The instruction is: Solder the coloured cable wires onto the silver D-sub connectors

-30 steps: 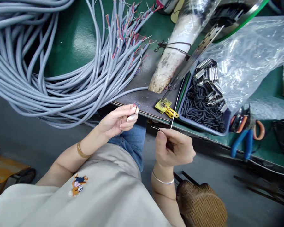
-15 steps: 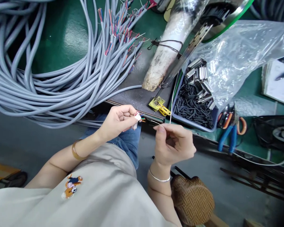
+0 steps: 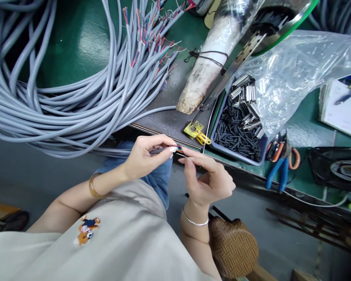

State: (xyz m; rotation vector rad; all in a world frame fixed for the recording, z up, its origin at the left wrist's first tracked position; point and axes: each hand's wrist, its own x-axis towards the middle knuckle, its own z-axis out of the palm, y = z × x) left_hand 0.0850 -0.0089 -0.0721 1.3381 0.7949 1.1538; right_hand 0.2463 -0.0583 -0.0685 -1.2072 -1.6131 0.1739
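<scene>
My left hand (image 3: 144, 156) is closed at the front edge of the bench, pinching the end of a grey cable. Small coloured wires (image 3: 179, 148) and a bit of white stick out past the thumb and fingertip. Close by on the right, my right hand (image 3: 209, 175) pinches a thin whitish wire (image 3: 181, 155) between thumb and forefinger, its tip pointing at the coloured wires. The right fingertips come up against or very near the cable end; exact contact is too small to tell. A yellow clip-like piece (image 3: 202, 137) lies on the bench just above.
Many grey cables (image 3: 84, 101) with stripped ends spread across the left. A white wrapped roll (image 3: 199, 74) leans over the bench middle. Right of it are a bin (image 3: 259, 160) of black tubes and metal connectors, a plastic bag (image 3: 295, 74) and blue-handled pliers (image 3: 277, 171). A woven stool (image 3: 236, 249) stands below.
My right hand has moved left with the thin wire, closing the gap to the cable end. My left hand has turned slightly, and its fingers now reach further over the coloured wires.
</scene>
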